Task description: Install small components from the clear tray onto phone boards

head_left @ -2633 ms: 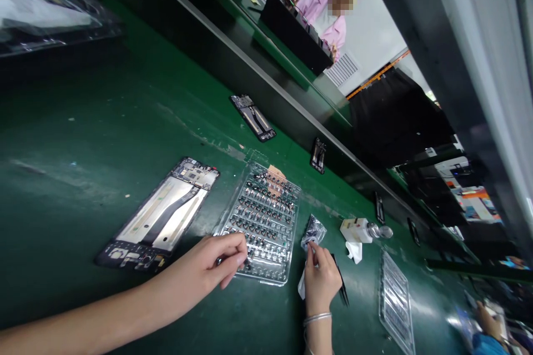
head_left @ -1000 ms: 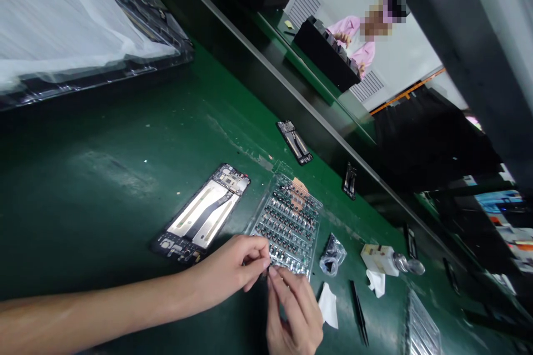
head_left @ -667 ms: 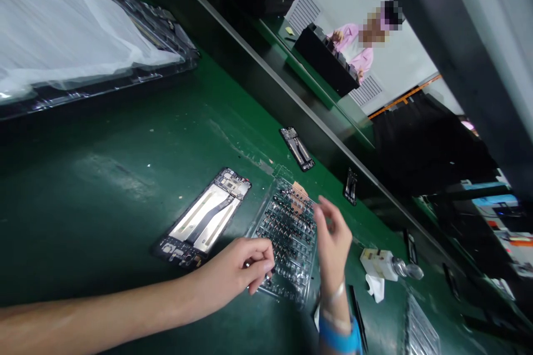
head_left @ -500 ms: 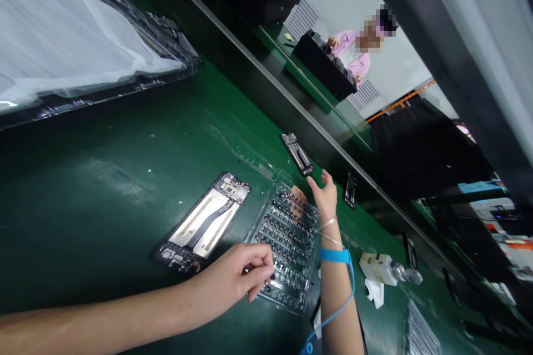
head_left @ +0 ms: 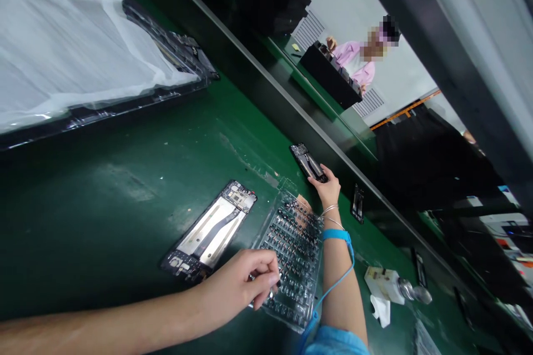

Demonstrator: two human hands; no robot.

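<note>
Fingers of the left hand curl into a narrow pinch around a small metal piece, mostly hidden and too small to name, just over the edge of a clear blister tray. Far left, a clear plastic sheet lies over a stack of black phone frames. On the green bench mat, an open phone frame with pale panels and a dark ribbon cable lies just beside the left hand. The tray holds rows of small dark parts, and a tan tape patch sits at its far end.

Fingers of the right hand reach past that end and touch a second, smaller-looking phone frame; whether they grip it, I cannot tell. A blue wrist strap with a thin blue cord circles the right wrist, below two thin bracelets.

Further right stand a bottle and a white labelled pack on a tissue; its writing is too blurred to read. Across the bench, a co-worker in a pink smock has a hand on a black case.
</note>
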